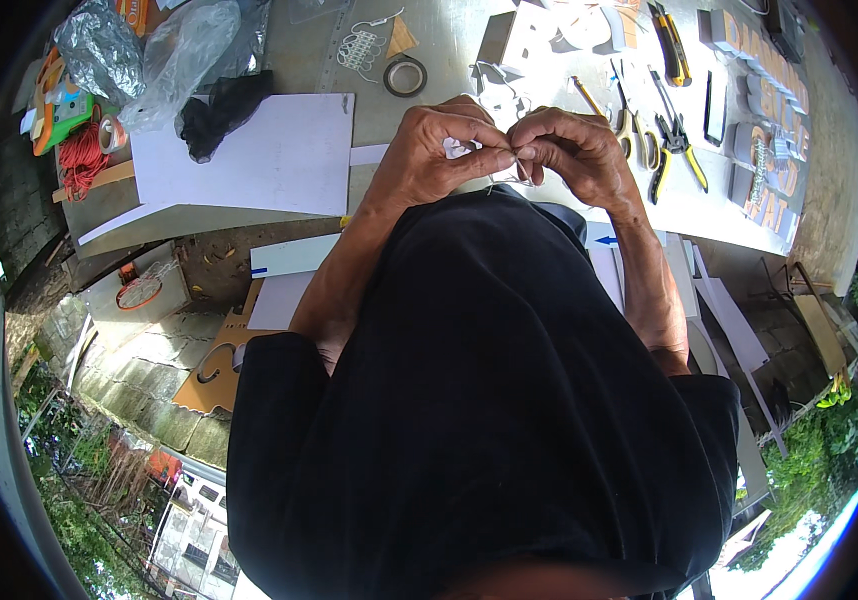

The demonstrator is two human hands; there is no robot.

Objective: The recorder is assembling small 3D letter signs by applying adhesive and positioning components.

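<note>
Thin pale wire (507,182) sits between the person's hands, at the near edge of the grey desk (444,35) and just in front of the black shirt (509,360). Left hand (449,152) and right hand (577,150) meet at their fingertips, each with thumb and index finger pinched narrowly together on the wire; the fingers hide exactly how the strands run between them. Beyond the hands, to the left, a roll of black tape (389,82) lies flat, near a small wooden triangle (402,38) and a looped tangle of whitish strand (359,50). Farther left, a large white sheet (279,160) covers part of the desk, with a crumpled black cloth or bag (224,115) over its upper left part, a clear plastic bag (191,48) beside that, and a bundle of red cord (82,160) near the left end. On the right of the hands lie scissors (627,128) with pale handles, then cutting pliers (677,145) with yellow and black handles spread apart. A yellow and black utility knife (671,48) rests farther back, and raised block letters (764,110) stand in rows along the right side.
</note>
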